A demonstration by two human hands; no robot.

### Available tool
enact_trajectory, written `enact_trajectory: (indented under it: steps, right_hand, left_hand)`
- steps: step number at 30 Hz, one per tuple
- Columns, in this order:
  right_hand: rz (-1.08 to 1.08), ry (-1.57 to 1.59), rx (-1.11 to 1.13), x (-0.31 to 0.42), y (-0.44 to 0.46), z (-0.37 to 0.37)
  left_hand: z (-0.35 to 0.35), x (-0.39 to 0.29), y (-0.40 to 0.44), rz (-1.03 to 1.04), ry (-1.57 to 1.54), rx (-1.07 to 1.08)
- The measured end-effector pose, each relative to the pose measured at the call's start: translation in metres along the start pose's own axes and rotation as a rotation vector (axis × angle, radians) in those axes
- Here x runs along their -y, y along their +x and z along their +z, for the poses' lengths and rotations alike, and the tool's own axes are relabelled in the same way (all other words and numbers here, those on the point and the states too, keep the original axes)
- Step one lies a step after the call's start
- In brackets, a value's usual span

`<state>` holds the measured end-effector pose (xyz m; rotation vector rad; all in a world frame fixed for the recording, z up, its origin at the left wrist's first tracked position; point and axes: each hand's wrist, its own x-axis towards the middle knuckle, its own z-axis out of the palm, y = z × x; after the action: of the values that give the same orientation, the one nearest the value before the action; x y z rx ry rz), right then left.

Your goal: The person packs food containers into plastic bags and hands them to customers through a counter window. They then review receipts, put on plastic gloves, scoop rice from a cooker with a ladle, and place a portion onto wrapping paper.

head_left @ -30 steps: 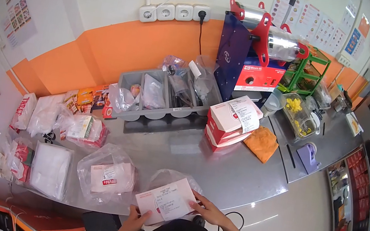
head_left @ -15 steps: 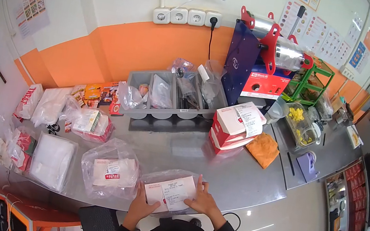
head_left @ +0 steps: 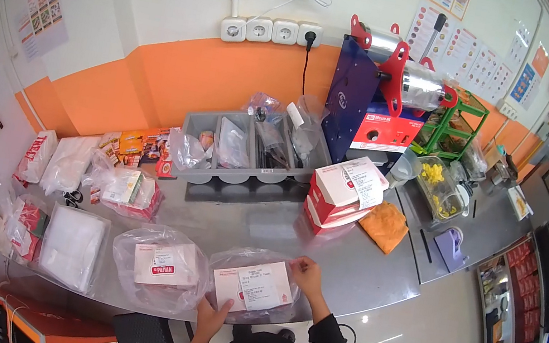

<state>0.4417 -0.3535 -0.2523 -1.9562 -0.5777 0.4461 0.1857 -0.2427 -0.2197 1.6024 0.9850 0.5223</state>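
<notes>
A white meal box (head_left: pixel 233 291) with a printed paper slip (head_left: pixel 261 288) on top sits in a clear plastic bag (head_left: pixel 280 258) at the counter's front edge. My right hand (head_left: pixel 306 276) pinches this bag near the box's upper right corner. At the lower left corner, my left hand (head_left: pixel 211 318) has its thumb against the box and its fingers apart beside the bag. Left of it stands a second bagged box (head_left: pixel 161 270), with a red label and a slip.
Stacked red-and-white boxes (head_left: pixel 344 190) and an orange cloth (head_left: pixel 383 226) stand right of a grey cutlery organizer (head_left: pixel 238 173). Behind them is a blue-and-red sealing machine (head_left: pixel 386 132). A pack of white bags (head_left: pixel 73 248) and wrapped goods (head_left: pixel 133 193) occupy the left side.
My right hand has moved from the box's right side up to the bag's edge. My left hand has slid down toward the lower left corner, and the bag is spread wider around the box.
</notes>
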Motion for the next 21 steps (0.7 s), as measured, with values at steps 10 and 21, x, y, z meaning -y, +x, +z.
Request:
enact_trajectory:
  steps: [10, 21]
  right_hand:
    - [-0.174, 0.182, -0.208, 0.023, -0.039, -0.017]
    - [-0.173, 0.074, 0.335, 0.039, -0.045, -0.042]
  left_hand:
    - [-0.011, -0.017, -0.004, 0.343, 0.027, -0.303]
    - [-0.020, 0.007, 0.001, 0.392, 0.240, 0.130]
